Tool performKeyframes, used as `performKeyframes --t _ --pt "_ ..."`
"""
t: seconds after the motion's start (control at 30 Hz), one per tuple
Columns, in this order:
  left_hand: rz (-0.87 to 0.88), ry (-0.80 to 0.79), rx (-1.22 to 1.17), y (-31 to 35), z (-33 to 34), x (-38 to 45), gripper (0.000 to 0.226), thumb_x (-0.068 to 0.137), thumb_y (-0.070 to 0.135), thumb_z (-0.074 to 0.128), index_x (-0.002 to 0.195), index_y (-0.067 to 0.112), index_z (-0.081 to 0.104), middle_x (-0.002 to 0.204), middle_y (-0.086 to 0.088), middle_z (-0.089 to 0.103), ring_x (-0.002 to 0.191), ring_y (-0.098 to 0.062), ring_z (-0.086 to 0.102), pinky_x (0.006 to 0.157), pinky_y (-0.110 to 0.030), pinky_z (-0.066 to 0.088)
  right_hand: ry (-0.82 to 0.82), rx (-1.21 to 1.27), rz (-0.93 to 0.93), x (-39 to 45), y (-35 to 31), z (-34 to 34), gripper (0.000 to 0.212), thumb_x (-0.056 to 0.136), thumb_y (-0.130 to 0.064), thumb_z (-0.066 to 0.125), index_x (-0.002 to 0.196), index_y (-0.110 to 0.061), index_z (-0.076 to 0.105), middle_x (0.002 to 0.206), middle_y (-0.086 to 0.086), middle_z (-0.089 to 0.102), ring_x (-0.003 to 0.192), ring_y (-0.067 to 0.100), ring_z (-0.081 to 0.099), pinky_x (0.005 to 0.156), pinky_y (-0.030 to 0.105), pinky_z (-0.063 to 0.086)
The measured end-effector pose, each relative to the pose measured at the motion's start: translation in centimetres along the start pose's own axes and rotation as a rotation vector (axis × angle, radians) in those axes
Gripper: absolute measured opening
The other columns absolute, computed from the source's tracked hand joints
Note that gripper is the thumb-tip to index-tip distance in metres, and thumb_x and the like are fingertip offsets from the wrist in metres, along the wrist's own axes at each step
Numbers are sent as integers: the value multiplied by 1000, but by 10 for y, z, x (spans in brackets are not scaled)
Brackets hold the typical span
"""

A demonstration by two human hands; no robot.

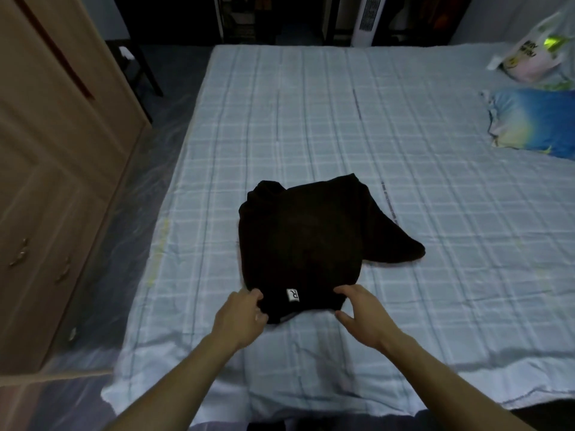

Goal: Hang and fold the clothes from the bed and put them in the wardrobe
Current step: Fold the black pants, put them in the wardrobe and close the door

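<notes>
Now, the folded black fabric garment [306, 234] lies mid-bed on the pale blue checked bedsheet [404, 150], a flap trailing out at 3 o'clock. The left hand [241, 318] pinches its near corner at 7 o'clock; the right hand [362, 309] hovers with fingers spread at 5 o'clock. Best tuck that flap in, then lift evenly toward the brown wooden wardrobe [46, 181] at 9 o'clock.

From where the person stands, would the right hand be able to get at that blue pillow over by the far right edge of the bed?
Probably not without moving. The right hand is down at the near edge of the black garment, and the blue pillow lies far across the bed. Nothing blocks the way; it simply looks beyond arm's length.
</notes>
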State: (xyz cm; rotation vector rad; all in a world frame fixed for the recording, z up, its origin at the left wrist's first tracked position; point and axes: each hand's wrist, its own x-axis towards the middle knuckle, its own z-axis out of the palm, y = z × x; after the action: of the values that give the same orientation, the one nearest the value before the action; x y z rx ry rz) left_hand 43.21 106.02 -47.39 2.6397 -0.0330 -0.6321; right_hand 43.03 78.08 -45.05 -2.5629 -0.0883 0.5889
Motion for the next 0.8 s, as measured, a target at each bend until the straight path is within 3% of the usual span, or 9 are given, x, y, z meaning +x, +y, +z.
performKeyframes --t 0.13,0.23,0.4,0.53,0.7,0.8 --pt "32 -31 -18 -9 54 16 67 88 42 61 146 22 36 145 -2 39 130 -22 38 100 -33 45 50 33 66 17 15 36 52 92 -26 66 140 -19 47 135 3 53 123 17 51 99 17 34" --pt "95 23 77 -18 85 31 81 86 45 63 153 21 25 157 -4 22 142 -23 27 108 -33 39 84 42 93 38 24 65 60 88 -24 70 143 -19 46 141 2 49 129 17 45 105 21 33" --pt "243 123 250 -37 113 54 96 56 44 88 139 14 51 143 -13 50 128 -34 51 96 -44 51 94 -96 97 68 34 112 88 79 -35 77 153 -26 30 158 5 23 145 24 23 117 37 31" --pt "268 183 316 -44 128 74 84 55 22 92 132 11 59 134 -15 58 122 -36 57 92 -49 53 45 -248 100 81 42 140 103 76 -45 78 156 -32 14 164 6 2 150 30 9 118 44 27" --pt "323 221 301 -35 104 83 70 51 19 92 116 12 69 114 -11 67 99 -33 65 74 -45 54 83 -249 99 90 47 147 103 74 -43 81 155 -31 18 163 8 8 149 32 15 118 45 26" --pt "362 245 181 -31 76 76 63 55 15 88 114 11 69 112 -10 67 96 -32 64 69 -42 55 123 -234 83 85 45 141 99 74 -44 80 153 -31 23 162 7 12 147 31 18 117 45 29"
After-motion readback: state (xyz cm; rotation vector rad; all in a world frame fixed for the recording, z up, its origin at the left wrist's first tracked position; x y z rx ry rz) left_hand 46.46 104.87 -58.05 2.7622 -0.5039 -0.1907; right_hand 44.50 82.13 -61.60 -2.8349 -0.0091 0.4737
